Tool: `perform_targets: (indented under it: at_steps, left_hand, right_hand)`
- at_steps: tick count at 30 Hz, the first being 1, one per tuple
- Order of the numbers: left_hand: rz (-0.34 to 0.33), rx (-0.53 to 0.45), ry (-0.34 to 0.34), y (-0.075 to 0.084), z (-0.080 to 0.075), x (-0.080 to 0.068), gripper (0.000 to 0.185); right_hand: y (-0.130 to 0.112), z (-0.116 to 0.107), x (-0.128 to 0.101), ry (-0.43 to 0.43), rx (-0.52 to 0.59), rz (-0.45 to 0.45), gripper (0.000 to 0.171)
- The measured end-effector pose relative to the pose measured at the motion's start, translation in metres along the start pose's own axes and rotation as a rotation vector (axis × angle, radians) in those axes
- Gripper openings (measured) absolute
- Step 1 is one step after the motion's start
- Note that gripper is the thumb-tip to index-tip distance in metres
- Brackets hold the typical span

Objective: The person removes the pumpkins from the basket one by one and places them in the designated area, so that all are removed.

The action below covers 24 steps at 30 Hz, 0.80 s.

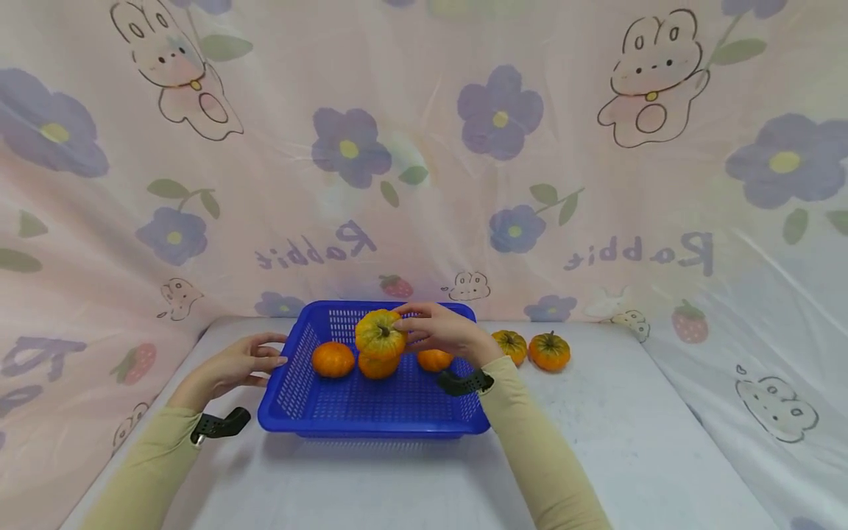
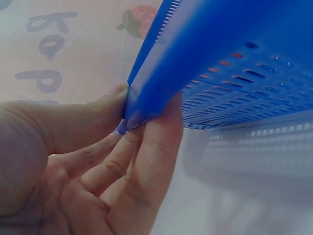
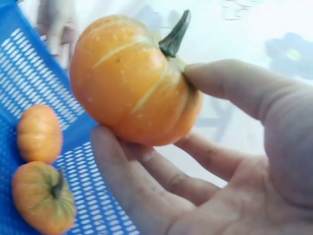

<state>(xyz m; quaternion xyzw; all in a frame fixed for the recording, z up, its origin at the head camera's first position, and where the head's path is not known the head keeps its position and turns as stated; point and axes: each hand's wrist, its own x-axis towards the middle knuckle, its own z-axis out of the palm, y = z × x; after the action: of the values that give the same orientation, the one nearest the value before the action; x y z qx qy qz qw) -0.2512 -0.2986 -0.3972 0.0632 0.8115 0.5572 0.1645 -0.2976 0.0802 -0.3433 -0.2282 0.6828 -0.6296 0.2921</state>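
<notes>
Holding a small pumpkin (image 1: 380, 333) over the blue basket (image 1: 301, 397) | our right hand (image 1: 442, 333) grasps it, thumb beside the stem, fingers under its side, so it hangs above three pumpkins lying inside | our left hand (image 1: 240, 364) pinches the basket's left rim, likely steadying it | two more pumpkins (image 1: 532, 350) sit on the table to the right.

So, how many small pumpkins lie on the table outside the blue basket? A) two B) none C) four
A: two pumpkins sit on the table just right of the blue basket, while the right hand holds another pumpkin above it.
</notes>
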Motion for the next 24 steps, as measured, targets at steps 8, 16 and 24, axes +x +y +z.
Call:
perform_targets:
  at_steps: [8,16,24]
  left_hand:
    - [0.008,-0.004,0.001,-0.003,0.0,0.0,0.069]
    - [0.015,-0.009,0.006,-0.005,0.0,0.0,0.068]
    - [0.015,-0.02,-0.003,-0.007,0.0,0.002,0.068]
  right_hand:
    - [0.006,-0.023,-0.027,0.08,0.031,-0.05,0.046]
    - [0.023,-0.057,-0.06,0.228,0.083,-0.061,0.051]
    - [0.04,-0.095,-0.095,0.394,0.118,-0.036,0.061]
